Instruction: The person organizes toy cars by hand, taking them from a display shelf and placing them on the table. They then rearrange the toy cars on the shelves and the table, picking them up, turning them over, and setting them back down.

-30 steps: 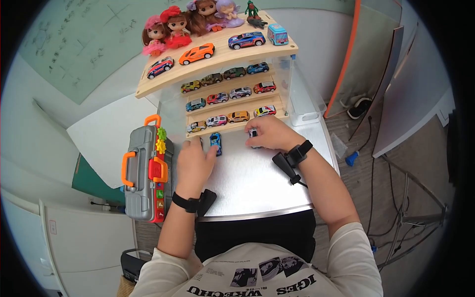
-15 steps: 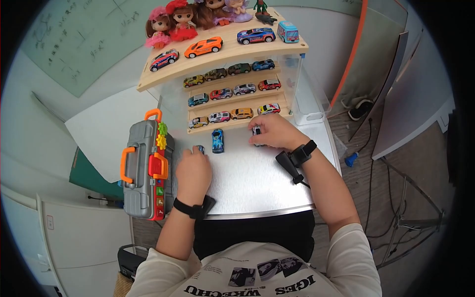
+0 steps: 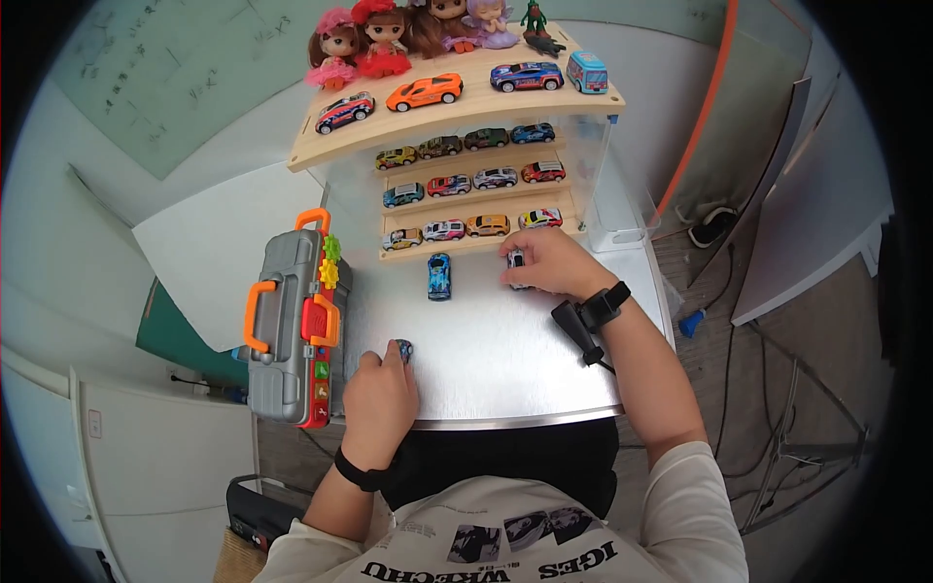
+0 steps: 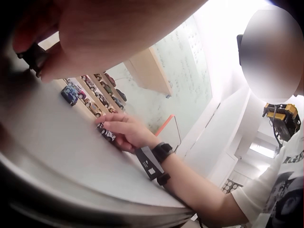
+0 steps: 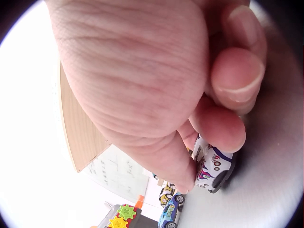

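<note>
My left hand (image 3: 381, 396) grips a small dark toy car (image 3: 404, 348) low over the near left part of the metal tabletop; fingers cover much of it. In the left wrist view that dark car (image 4: 33, 58) appears between thumb and fingers. My right hand (image 3: 559, 264) pinches a white toy car with purple markings (image 5: 214, 166) between thumb and fingers, at the tabletop in front of the shelf's right side. A blue toy car (image 3: 439, 278) stands on the table between the hands, its length pointing toward the shelf.
Behind the hands stands a tiered wooden shelf (image 3: 476, 241) holding rows of small cars. Its top board (image 3: 466, 109) carries larger cars, a toy bus (image 3: 587, 73) and several dolls (image 3: 384, 44). A grey toolbox (image 3: 284, 335) with orange handles is at the left, a clear bin (image 3: 622, 233) at the right.
My left hand has drawn back from beside the blue car toward the table's near edge, bringing the dark car along. The right hand keeps its pinch on the white car in nearly the same place.
</note>
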The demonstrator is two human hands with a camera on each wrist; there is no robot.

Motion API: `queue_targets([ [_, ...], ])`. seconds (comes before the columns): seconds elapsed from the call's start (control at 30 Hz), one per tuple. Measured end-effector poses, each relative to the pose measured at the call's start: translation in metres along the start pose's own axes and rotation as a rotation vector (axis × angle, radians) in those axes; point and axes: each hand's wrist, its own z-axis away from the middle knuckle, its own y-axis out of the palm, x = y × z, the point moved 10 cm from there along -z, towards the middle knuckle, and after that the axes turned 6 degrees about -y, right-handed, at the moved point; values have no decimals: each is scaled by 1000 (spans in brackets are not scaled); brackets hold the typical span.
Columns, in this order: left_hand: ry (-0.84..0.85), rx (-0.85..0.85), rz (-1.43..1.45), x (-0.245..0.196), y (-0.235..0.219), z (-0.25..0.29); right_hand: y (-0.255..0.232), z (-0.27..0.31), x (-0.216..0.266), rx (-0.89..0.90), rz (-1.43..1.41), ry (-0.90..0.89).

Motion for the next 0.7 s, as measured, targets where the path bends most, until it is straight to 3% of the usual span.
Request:
queue_targets([
  [0.1,-2,-90,77,-5,-13,-24,-1,-1,3,-7,67,-76],
  [0.2,-27,-139,82,-7,-11,-53,1,-1,-1,18,49,-15],
  [0.3,-75,-63,108,-6,2,-67,-1,0,-1,9,44,-16],
  [0.37,-83,-43,83,-8,9,-64,-2,-1,6,-9,85,-101],
  [0.7,-52,5,-116,0,20,3,0,-2,5,1,62,-100],
])
